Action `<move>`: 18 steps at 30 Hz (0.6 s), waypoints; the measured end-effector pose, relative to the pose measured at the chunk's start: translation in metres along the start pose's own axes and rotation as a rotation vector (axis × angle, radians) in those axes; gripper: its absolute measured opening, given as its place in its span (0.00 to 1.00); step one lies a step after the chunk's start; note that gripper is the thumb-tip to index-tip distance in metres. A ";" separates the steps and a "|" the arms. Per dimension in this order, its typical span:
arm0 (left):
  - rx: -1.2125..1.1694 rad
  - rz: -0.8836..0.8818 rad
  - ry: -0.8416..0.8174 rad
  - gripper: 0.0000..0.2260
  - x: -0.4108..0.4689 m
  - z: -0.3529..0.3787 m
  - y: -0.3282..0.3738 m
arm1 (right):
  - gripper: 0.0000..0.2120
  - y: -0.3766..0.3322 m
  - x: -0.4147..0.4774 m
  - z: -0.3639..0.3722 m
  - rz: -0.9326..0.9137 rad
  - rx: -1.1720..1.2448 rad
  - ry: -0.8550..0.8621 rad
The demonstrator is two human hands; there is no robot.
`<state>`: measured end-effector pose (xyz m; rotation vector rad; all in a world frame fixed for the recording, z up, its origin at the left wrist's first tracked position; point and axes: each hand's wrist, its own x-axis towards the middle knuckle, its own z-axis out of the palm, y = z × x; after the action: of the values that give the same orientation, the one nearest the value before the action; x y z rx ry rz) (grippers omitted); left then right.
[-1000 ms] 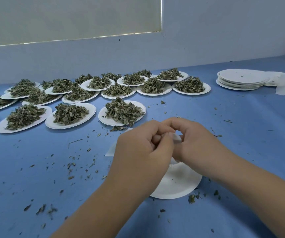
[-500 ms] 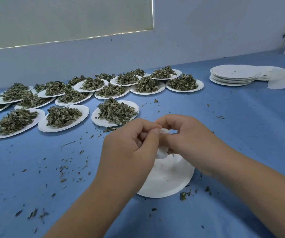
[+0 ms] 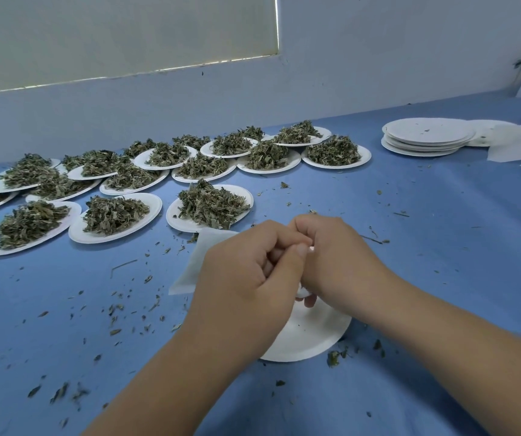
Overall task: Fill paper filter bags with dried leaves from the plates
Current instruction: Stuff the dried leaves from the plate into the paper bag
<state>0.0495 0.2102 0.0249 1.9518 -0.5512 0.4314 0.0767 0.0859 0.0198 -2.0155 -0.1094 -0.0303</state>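
Fingers point(image 3: 300, 251) of both hands curled, tips meeting, pinching the white bag point(image 3: 194, 267). Left hand point(image 3: 246, 278) touches right hand point(image 3: 337, 259), both above an empty plate point(image 3: 309, 341) on the blue bench point(image 3: 441, 262). Same pinch as 0.5 s ago, but a flat part of the bag now sticks out left of the left hand; it was hidden then. Crumbs point(image 3: 114, 313) scattered around. Beyond, leaf plates point(image 3: 172, 219) heaped with leaves point(image 3: 212, 206). Far right, a plate stack point(image 3: 429, 136) with paper sheets point(image 3: 520, 146) beside it.

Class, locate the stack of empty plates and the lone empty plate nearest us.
stack of empty plates point(image 3: 435, 135): head view, top plate's face.
lone empty plate point(image 3: 312, 338): head view, bare front part.
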 end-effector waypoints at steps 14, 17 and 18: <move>-0.137 -0.103 0.034 0.10 0.001 -0.001 0.000 | 0.08 0.003 -0.002 -0.011 -0.101 0.289 -0.134; -0.133 -0.061 -0.015 0.11 -0.002 0.002 0.002 | 0.08 0.004 0.000 -0.008 -0.066 0.214 -0.077; -0.121 -0.037 -0.018 0.11 -0.002 0.003 0.003 | 0.10 0.004 0.000 -0.006 -0.053 0.192 -0.064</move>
<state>0.0461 0.2069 0.0249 1.8484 -0.5392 0.3498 0.0776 0.0784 0.0187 -1.8221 -0.1985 0.0106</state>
